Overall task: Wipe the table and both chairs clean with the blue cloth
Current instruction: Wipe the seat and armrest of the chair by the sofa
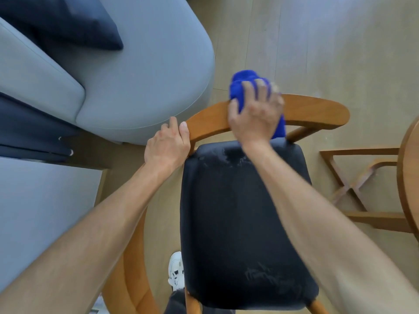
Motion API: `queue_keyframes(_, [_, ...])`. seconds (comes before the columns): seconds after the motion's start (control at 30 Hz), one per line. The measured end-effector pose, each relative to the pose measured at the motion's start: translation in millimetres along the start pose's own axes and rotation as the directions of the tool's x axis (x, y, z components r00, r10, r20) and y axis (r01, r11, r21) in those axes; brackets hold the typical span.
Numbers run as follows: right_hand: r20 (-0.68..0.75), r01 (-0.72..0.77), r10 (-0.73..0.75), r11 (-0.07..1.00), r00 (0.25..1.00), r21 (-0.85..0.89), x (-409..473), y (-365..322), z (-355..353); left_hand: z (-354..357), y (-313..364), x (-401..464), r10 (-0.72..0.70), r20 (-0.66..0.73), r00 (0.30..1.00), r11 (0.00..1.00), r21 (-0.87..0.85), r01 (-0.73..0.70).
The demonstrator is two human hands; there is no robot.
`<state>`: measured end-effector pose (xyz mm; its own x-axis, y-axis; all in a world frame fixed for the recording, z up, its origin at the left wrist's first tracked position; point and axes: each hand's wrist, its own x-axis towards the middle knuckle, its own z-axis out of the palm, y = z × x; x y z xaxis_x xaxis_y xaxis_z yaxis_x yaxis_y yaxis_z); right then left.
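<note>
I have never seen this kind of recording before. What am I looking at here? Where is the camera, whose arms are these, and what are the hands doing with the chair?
There is no machine here. The single picture comes from a camera worn on a person's head, looking down, so the two bare arms belong to that person.

Below them stands a wooden chair with a dark padded seat. The right hand presses a blue cloth onto the curved wooden backrest, wiping it. The left hand grips the left end of that backrest, apparently to steady the chair.

Around it: a grey sofa with a dark cushion at upper left, the edge of a wooden table at right, and a white shoe on the floor.
</note>
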<state>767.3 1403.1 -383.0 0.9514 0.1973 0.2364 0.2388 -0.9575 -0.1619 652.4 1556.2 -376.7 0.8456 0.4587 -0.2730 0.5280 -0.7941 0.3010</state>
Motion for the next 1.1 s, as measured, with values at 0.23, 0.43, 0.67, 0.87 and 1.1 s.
queue_keyframes(0.23, [-0.063, 0.548, -0.548, 0.811, 0.834, 0.206, -27.5, -41.9, 10.5, -2.4, 0.2, 2.4, -0.048, 0.059, 0.997, 0.997, -0.055, 0.051])
queue_keyframes(0.43, [-0.022, 0.211, -0.211, 0.977, 0.977, 0.041, 21.5, 125.6, -14.2, -2.9, -1.9, 0.4, -0.023, 0.055, 0.998, 0.996, -0.088, 0.028])
queue_keyframes(0.67, [-0.003, -0.130, 0.131, 0.989, 0.991, 0.076, 14.9, 99.5, -18.4, -27.3, -26.1, -29.8, 0.011, -0.075, 0.997, 0.913, -0.406, -0.041])
queue_keyframes(0.87, [0.048, 0.243, -0.263, 0.937, 0.964, 0.250, -43.9, -59.2, -5.9, -34.2, -51.7, -79.2, -0.056, -0.267, 0.962, 0.912, -0.407, -0.060])
queue_keyframes(1.1, [0.298, 0.127, -0.532, 0.622, 0.792, 0.773, -92.5, -132.3, -24.6, -44.3, -28.5, -61.7, -0.085, -0.217, 0.973, 0.865, -0.501, -0.036])
